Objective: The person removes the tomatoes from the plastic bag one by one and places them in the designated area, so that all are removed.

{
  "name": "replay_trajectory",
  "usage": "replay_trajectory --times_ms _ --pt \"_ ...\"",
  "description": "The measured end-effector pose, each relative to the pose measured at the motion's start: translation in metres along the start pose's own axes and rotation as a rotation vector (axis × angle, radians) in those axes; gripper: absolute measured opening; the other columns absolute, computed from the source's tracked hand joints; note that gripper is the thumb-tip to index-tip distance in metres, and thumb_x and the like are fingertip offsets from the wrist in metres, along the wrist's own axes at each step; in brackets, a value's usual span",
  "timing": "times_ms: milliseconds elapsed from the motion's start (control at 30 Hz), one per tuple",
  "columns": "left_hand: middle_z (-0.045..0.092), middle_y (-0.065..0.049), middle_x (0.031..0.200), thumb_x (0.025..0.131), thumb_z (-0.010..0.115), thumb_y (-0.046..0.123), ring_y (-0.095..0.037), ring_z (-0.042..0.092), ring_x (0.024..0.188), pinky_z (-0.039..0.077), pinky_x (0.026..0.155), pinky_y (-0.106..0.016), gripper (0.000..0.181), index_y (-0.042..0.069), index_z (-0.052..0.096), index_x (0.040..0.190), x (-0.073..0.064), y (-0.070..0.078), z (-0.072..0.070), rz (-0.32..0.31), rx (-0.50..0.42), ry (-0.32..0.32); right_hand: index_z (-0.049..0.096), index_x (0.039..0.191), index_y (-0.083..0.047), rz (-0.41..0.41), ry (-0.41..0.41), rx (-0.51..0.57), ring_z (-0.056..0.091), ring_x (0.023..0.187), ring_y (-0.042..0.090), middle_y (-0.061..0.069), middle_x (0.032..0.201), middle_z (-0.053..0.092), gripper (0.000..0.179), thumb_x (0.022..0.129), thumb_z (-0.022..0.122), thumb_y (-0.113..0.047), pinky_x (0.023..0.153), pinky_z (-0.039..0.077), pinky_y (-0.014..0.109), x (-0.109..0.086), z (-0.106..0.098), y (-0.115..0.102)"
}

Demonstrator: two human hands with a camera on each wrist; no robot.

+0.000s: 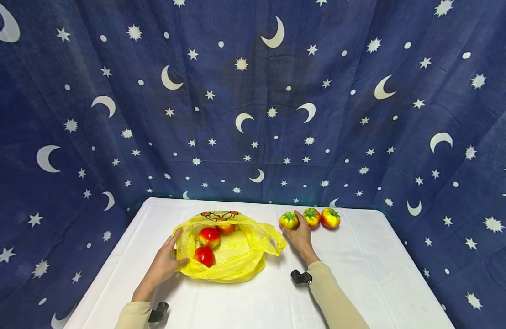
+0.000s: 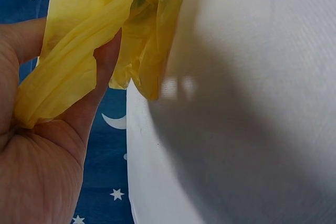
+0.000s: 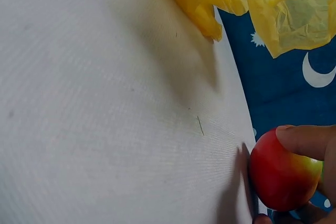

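Note:
A yellow plastic bag (image 1: 236,269) lies on its side on the table with its mouth spread. Inside it are three red-and-yellow fruits, among them a red one (image 1: 204,256) near the front. My left hand (image 1: 164,262) holds the bag's left edge; up close, bunched yellow plastic (image 2: 68,72) runs between thumb and fingers. To the bag's right, my right hand (image 1: 300,235) grips a red-and-yellow fruit (image 1: 288,220) with a green leafy top. In the right wrist view, the thumb presses the side of this fruit (image 3: 281,174); the other fingers are partly hidden.
Two more such fruits, one (image 1: 312,218) beside my right hand and one (image 1: 330,219) further right, sit near the back of the white-covered table (image 1: 384,274). Behind the table hangs a dark blue curtain (image 1: 269,91) with moons and stars.

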State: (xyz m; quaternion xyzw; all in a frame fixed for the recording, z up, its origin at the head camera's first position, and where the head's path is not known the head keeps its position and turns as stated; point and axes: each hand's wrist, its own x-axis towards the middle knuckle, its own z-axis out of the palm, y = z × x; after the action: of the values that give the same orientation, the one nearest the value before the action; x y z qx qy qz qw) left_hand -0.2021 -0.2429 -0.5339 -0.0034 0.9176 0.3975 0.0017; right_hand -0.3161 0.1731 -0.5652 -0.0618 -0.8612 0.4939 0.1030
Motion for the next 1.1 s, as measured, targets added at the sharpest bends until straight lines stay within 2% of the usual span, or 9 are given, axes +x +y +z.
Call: replay_trajectory --times_ms 333,733,1100 --pt "0.024 -0.027 0.158 0.078 0.077 0.006 -0.052 0.027 0.143 0.028 0.114 -0.063 0.099 0.011 0.019 0.157 0.000 0.001 0.001 -0.002 0.005 0.003 0.040 0.149 -0.012 0.038 -0.025 0.024 0.043 0.137 0.041 0.020 0.152 0.041 0.081 0.078 0.078 -0.007 0.118 0.032 0.054 -0.004 -0.003 -0.006" --pt "0.024 -0.027 0.158 0.078 0.077 0.006 -0.051 0.027 0.143 0.027 0.115 -0.063 0.098 0.009 0.018 0.157 0.000 0.002 -0.001 0.009 0.013 0.004 0.050 0.141 -0.008 -0.082 0.038 0.072 0.040 0.141 0.037 0.018 0.152 0.043 0.069 0.078 0.076 -0.002 0.113 0.040 0.052 -0.015 -0.016 -0.025" --pt "0.023 -0.026 0.159 0.079 0.077 0.006 -0.051 0.027 0.143 0.027 0.114 -0.062 0.099 0.011 0.017 0.158 0.001 0.000 -0.001 -0.016 0.014 -0.011 0.054 0.137 -0.008 -0.178 0.101 0.183 0.040 0.141 0.033 0.015 0.150 0.044 0.057 0.083 0.072 -0.004 0.116 0.036 0.052 -0.028 -0.031 -0.054"
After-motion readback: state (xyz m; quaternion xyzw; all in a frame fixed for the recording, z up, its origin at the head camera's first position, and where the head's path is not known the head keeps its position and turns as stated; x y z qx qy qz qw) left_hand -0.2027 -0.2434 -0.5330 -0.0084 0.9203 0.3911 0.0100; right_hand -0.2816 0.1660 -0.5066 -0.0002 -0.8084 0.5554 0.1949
